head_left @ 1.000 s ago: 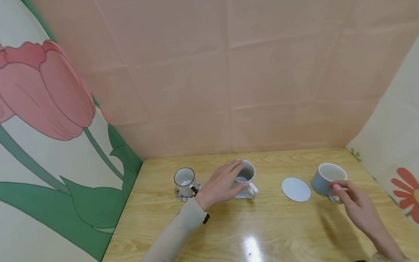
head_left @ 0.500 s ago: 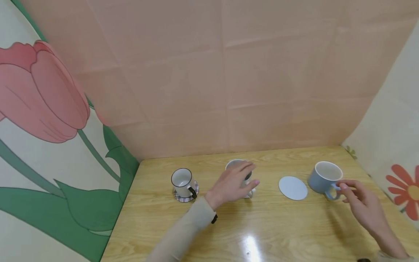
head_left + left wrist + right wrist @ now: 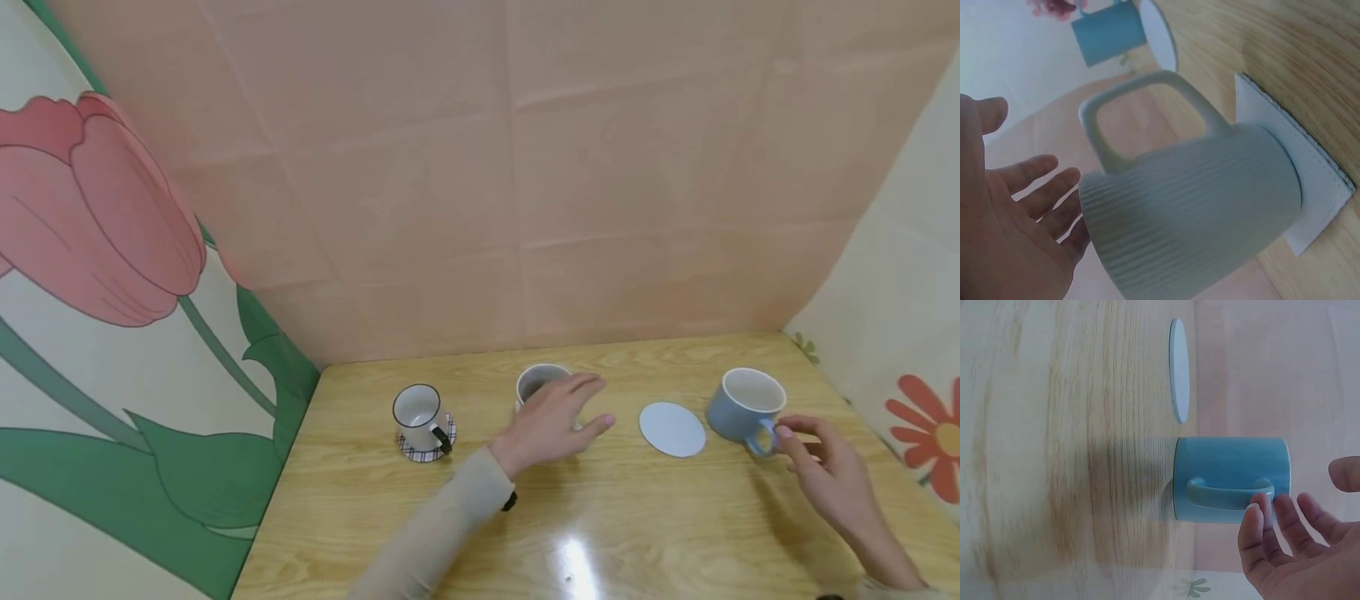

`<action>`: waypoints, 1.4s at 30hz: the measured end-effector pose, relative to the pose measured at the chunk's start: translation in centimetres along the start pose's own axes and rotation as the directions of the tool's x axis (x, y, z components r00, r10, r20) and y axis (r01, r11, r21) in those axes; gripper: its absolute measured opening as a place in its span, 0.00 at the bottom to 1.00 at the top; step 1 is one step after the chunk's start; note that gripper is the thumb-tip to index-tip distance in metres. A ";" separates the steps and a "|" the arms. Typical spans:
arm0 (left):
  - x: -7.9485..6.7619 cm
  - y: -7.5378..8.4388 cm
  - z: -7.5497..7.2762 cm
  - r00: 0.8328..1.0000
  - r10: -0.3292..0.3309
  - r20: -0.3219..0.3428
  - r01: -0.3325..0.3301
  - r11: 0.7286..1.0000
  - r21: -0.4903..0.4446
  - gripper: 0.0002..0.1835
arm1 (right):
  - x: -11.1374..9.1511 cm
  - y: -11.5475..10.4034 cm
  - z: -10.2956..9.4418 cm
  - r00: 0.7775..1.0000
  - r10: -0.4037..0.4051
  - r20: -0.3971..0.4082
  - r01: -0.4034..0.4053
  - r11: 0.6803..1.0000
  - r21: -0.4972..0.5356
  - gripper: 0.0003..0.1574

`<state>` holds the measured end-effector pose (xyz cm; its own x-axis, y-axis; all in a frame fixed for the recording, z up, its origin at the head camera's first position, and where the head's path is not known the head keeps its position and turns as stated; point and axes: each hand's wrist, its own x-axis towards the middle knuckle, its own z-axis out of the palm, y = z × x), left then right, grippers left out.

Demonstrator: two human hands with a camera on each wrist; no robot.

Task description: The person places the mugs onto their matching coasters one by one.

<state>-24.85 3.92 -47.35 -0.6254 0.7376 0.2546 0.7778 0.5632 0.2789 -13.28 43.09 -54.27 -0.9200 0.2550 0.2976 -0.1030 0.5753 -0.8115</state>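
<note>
My left hand [image 3: 547, 423], fingers spread, hovers over a white mug [image 3: 532, 382] and partly hides it in the head view. The left wrist view shows this mug's ribbed side [image 3: 1197, 212] and a square white coaster [image 3: 1250, 106] beneath it; that palm faces the mug, thumb apart. At the right, a light blue mug [image 3: 738, 414] stands upright on the wooden table, its handle toward my right hand [image 3: 828, 467]. In the right wrist view, the fingertips [image 3: 1260, 503] are at the blue handle [image 3: 1225, 497], while the thumb is well away from it.
A round white coaster [image 3: 672, 430] lies just left of the blue mug. At the left, a white mug with a black rim and handle [image 3: 417, 421] sits on a round plaid coaster [image 3: 450, 431]. A pink cloth [image 3: 450, 208] hangs behind the table [image 3: 637, 517].
My left hand has moved right across the ribbed mug, its thumb and fingers spreading wider. My right hand has shifted from the blue mug's rim to beside its handle. The head view has shifted slightly.
</note>
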 end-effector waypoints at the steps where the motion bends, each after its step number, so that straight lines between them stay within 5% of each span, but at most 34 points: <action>1: 0.1 0.1 0.1 1.000 0.000 0.004 0.000 1.000 -0.004 0.36 | 0.0 0.0 0.0 1.000 0.013 -0.001 -0.013 1.000 -0.007 0.11; 13: 1.3 1.1 1.2 0.999 -0.010 0.039 0.010 1.000 0.002 0.36 | -0.3 0.9 0.4 0.993 0.110 -0.051 -0.112 0.993 -0.026 0.16; 17: 1.6 1.3 1.5 0.999 -0.018 0.049 0.019 1.000 -0.009 0.36 | -0.4 1.3 0.6 0.990 0.135 -0.030 -0.136 0.990 -0.041 0.23; 28: 2.5 2.4 1.9 0.996 -0.025 0.091 0.025 1.000 -0.004 0.36 | -0.1 2.1 1.3 0.993 0.118 0.022 -0.117 0.991 -0.060 0.24; 35: 3.3 2.8 2.4 0.993 -0.036 0.116 0.037 0.999 -0.010 0.36 | 0.3 2.5 1.3 0.981 0.190 0.029 -0.185 0.975 -0.120 0.31; 42: 4.0 3.3 3.0 0.992 -0.029 0.121 0.028 1.000 0.013 0.36 | 0.8 3.1 1.2 0.959 0.251 0.132 -0.266 0.957 0.114 0.32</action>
<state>-24.61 9.82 -48.25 -0.6358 0.7605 0.1319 0.7607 0.5884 0.2742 -14.83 44.11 -57.16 -0.9581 0.2859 0.0153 0.1030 0.3941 -0.9133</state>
